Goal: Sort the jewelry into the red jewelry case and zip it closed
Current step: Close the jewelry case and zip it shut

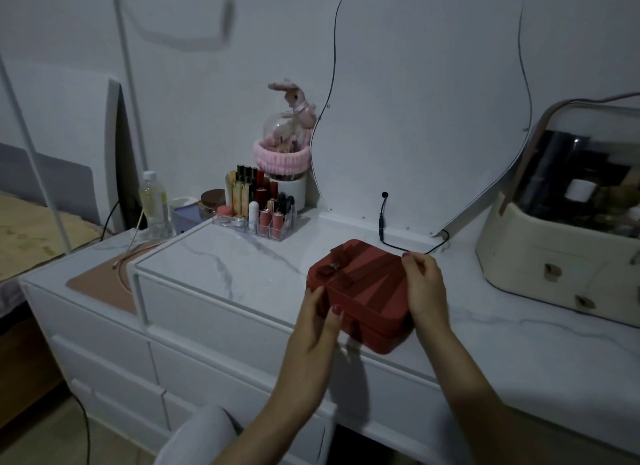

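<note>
On the marbled white worktop (242,267) the closed red jewelry case (363,291) sits gripped at both ends by the left hand (320,320) and right hand (424,284), fingers curled.

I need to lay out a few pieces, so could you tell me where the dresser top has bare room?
Bare marble lies between the red jewelry case and the clear lipstick organizer, and right of the case, before the cream cosmetic box. The back left corner is crowded.

red jewelry case (363,291): 1 | hands: 2 | plastic bottle (154,204): 1 | plush rabbit (298,100): 1
</note>
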